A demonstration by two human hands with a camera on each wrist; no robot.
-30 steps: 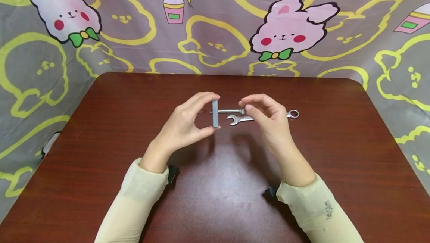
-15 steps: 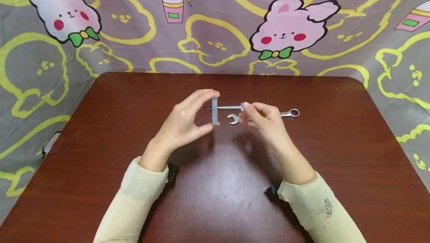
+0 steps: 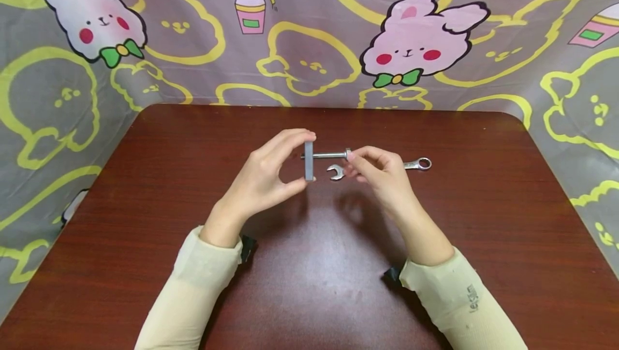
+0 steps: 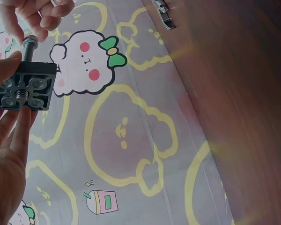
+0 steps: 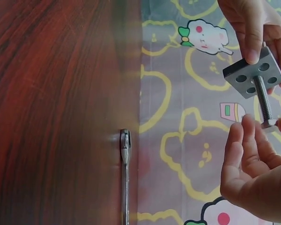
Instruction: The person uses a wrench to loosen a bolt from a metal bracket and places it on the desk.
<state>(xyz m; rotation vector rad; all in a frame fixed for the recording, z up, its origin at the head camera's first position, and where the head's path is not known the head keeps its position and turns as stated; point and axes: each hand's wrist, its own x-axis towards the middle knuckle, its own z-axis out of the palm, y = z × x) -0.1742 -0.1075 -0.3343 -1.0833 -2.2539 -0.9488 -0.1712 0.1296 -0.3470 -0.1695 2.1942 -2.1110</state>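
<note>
My left hand point(image 3: 263, 170) grips a square grey plate point(image 3: 309, 161) by two opposite edges, between thumb and fingers. The plate stands on edge, raised over the table; its face has several holes, plain in the right wrist view. A long steel hex bolt point(image 3: 331, 155) passes through the plate's middle, and its threaded tip point(image 4: 22, 96) pokes out of the ribbed side in the left wrist view. Most of the shank lies on the right side of the plate. My right hand point(image 3: 382, 172) pinches the bolt's head point(image 5: 269, 123) with thumb and fingers.
A combination wrench point(image 3: 423, 163) lies on the brown table point(image 3: 309, 285) behind my right hand, which hides its middle. A patterned cloth point(image 3: 309, 33) rises along the back and both sides of the table.
My right thumb and fingers have closed in on the bolt head and shifted round it. Both hands, with plate and bolt, rose slightly at first. The wrench has stayed put.
</note>
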